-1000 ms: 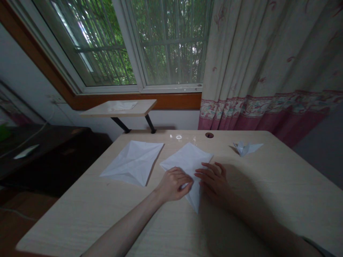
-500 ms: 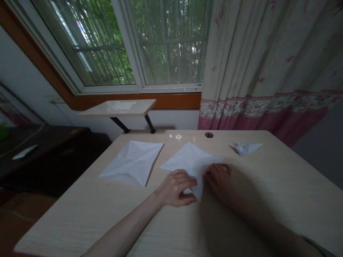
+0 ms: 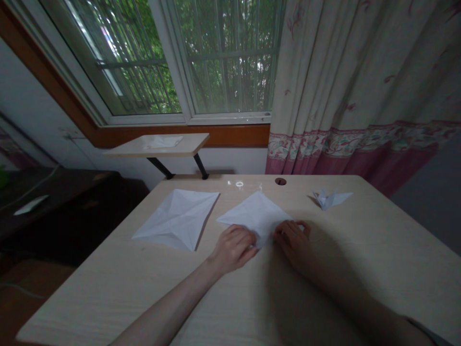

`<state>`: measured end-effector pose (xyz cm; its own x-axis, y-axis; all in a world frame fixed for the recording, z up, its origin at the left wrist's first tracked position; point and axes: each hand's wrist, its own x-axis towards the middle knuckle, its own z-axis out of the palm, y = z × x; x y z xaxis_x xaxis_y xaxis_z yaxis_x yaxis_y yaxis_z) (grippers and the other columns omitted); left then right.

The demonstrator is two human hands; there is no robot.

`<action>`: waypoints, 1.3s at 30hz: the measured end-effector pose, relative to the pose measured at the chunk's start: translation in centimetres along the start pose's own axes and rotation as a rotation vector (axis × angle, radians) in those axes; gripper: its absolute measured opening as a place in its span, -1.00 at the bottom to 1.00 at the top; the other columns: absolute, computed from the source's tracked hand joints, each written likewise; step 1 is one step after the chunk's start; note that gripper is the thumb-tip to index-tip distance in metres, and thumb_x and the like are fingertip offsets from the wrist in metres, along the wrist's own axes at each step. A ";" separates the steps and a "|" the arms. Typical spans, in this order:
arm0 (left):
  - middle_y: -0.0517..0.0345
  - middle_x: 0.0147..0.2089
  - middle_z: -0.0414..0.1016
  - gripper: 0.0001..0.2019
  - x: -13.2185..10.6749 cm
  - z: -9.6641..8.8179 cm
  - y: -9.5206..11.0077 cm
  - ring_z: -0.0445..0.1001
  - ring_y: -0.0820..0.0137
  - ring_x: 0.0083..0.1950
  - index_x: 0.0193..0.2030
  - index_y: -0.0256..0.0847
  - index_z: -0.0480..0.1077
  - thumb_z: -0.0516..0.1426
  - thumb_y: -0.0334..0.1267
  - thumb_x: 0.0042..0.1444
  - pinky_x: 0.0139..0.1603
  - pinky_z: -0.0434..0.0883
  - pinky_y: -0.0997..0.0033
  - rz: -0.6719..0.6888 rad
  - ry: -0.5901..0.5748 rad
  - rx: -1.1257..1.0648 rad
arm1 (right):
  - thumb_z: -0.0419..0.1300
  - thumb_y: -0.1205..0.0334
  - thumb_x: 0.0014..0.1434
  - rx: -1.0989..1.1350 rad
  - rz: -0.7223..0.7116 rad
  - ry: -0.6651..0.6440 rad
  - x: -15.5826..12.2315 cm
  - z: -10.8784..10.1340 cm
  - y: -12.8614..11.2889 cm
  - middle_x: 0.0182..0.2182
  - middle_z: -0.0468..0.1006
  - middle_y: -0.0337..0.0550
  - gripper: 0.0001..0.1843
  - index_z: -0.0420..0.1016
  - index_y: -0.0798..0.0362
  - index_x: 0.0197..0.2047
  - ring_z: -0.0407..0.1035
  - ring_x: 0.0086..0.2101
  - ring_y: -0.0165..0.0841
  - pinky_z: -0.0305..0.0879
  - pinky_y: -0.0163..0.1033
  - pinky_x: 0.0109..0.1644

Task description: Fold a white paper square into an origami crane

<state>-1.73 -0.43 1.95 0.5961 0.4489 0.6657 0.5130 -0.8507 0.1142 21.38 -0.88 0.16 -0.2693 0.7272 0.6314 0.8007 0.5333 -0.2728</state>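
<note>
A white sheet of paper (image 3: pixel 255 214), partly folded, lies on the pale wooden table (image 3: pixel 324 288) in front of me. My left hand (image 3: pixel 233 248) rests on its near left edge with the fingers curled and pinching the paper. My right hand (image 3: pixel 293 239) sits at the near right edge, fingers bent, pressing the paper's near fold. The near corner of the sheet is hidden between the two hands.
A second creased white sheet (image 3: pixel 178 218) lies flat to the left. A small folded paper crane (image 3: pixel 329 198) sits at the far right. A cable hole (image 3: pixel 280 181) is at the table's far edge. A small shelf (image 3: pixel 158 144), window and curtain (image 3: pixel 360 86) stand behind.
The near pointed corner of the sheet, which stuck out toward me, has been folded up and under the hands. Both hands moved slightly away from me along the paper's near edge.
</note>
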 end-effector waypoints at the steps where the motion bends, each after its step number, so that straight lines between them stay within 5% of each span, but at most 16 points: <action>1: 0.13 -0.33 0.58 -0.86 0.1 -0.1 0.0 0.53 0.38 -0.28 -0.25 -0.19 0.39 0.07 -0.24 0.30 -0.13 0.41 0.32 -0.027 0.014 0.018 | -0.06 0.21 0.40 0.002 -0.004 0.003 0.0 0.1 0.1 -0.40 0.54 -0.20 -0.76 0.32 -0.06 -0.30 0.42 -0.33 -0.26 0.13 -0.03 -0.02; 14: 0.13 -0.33 0.58 -0.77 0.4 -0.5 0.0 0.52 0.35 -0.27 -0.30 -0.19 0.42 0.09 -0.13 0.33 -0.14 0.34 0.30 -0.216 0.090 0.120 | 0.03 0.29 0.35 -0.001 -0.009 -0.021 -0.4 1.0 1.0 -0.39 0.56 -0.16 -0.84 0.32 -0.09 -0.28 0.46 -0.32 -0.16 0.21 0.05 -0.08; 22: 0.11 -0.34 0.56 -0.59 0.6 -0.6 0.0 0.47 0.32 -0.29 -0.42 -0.19 0.35 0.10 0.10 0.27 -0.21 0.30 0.28 -0.237 0.094 0.143 | -0.01 0.27 0.38 -0.002 -0.014 0.019 -0.4 1.0 1.0 -0.42 0.56 -0.16 -0.79 0.31 -0.09 -0.32 0.45 -0.34 -0.20 0.21 0.01 -0.08; 39: 0.11 -0.37 0.52 -0.61 0.4 0.0 -0.4 0.47 0.34 -0.34 -0.37 -0.23 0.38 0.03 0.03 0.34 -0.30 0.29 0.34 -0.279 0.073 0.201 | -0.07 0.26 0.42 -0.115 0.045 -0.051 -0.3 0.7 0.5 -0.35 0.58 -0.14 -0.76 0.36 -0.03 -0.24 0.46 -0.28 -0.22 0.19 0.00 -0.03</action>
<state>-1.76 0.10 2.17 0.3735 0.6297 0.6812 0.7656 -0.6239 0.1569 21.49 -0.52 -0.64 -0.2560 0.7720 0.5818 0.8679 0.4486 -0.2134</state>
